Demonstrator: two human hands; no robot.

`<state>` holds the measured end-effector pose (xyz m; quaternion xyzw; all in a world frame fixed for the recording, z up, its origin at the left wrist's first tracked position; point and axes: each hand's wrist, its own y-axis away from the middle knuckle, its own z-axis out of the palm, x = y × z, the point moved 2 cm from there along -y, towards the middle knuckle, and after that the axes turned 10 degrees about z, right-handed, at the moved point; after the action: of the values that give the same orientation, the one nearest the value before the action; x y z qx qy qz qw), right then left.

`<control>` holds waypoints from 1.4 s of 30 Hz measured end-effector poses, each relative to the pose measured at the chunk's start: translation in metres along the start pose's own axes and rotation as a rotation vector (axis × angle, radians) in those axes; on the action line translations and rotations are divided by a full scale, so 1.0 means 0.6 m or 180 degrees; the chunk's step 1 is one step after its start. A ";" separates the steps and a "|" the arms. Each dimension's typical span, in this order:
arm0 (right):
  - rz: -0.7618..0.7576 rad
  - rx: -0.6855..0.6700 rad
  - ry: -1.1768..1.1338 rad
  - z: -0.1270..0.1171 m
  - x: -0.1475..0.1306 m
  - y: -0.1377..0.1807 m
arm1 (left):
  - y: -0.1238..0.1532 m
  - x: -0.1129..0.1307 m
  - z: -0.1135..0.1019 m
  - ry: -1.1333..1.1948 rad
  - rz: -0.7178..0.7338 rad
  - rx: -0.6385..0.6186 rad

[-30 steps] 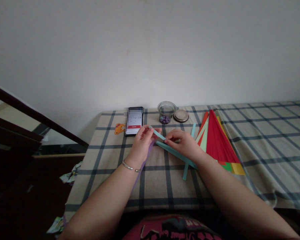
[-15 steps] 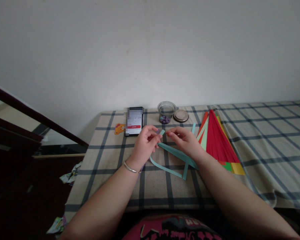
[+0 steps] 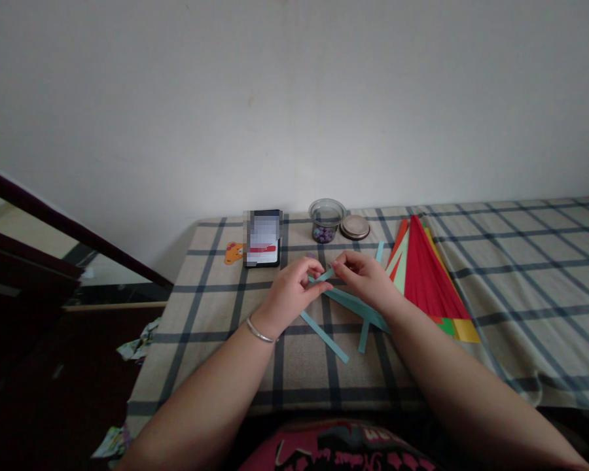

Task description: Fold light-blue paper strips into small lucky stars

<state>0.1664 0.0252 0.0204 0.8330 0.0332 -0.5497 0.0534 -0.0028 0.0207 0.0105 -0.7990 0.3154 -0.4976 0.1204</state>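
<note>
A narrow light-blue paper strip (image 3: 324,337) runs from under my left hand (image 3: 297,282) down toward me. My left thumb and fingers are closed on its upper part. My right hand (image 3: 360,278) pinches the strip's short end between thumb and fingertips, just right of the left hand. Beneath my hands lies a bundle of light-blue paper strips (image 3: 353,304), partly covered by my right hand and wrist. One loose blue strip (image 3: 364,337) sticks out below the bundle, and another blue piece (image 3: 380,252) shows above my right hand.
Red, orange, green and yellow paper strips (image 3: 429,281) lie fanned at the right. Behind my hands stand a clear tub (image 3: 326,222) with small purple pieces and a round lid (image 3: 356,226). A phone (image 3: 264,239) and a bear cutout (image 3: 234,253) are at the left on the checked cloth (image 3: 216,314).
My right hand has come to grip the strip's short end. The strip's long tail, curved before, now lies straighter and points more toward me. My left hand has shifted slightly right.
</note>
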 end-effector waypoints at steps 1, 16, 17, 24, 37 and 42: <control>0.0030 0.0013 -0.0116 0.000 0.002 -0.001 | -0.001 0.002 -0.001 -0.0127 0.0062 0.0025; 0.0475 -0.0243 -0.0889 -0.001 -0.007 -0.001 | -0.005 0.014 -0.007 -0.0554 0.0545 0.0128; 0.0498 -0.0323 -0.0917 0.000 -0.007 -0.001 | -0.005 0.012 -0.007 -0.0522 0.0530 0.0205; 0.0520 -0.0727 -0.1107 0.006 -0.009 0.004 | -0.005 0.012 -0.007 -0.0420 0.0620 0.0232; 0.0688 -0.0530 -0.2125 0.004 -0.005 -0.002 | -0.004 -0.006 0.001 0.0780 -0.0621 0.0740; 0.0480 -0.0443 -0.2280 0.002 -0.004 -0.002 | -0.006 -0.011 -0.001 0.1091 -0.0898 0.0986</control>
<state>0.1645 0.0264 0.0219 0.5823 -0.0117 -0.7973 0.1585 -0.0039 0.0275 0.0077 -0.7113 0.1368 -0.6797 0.1156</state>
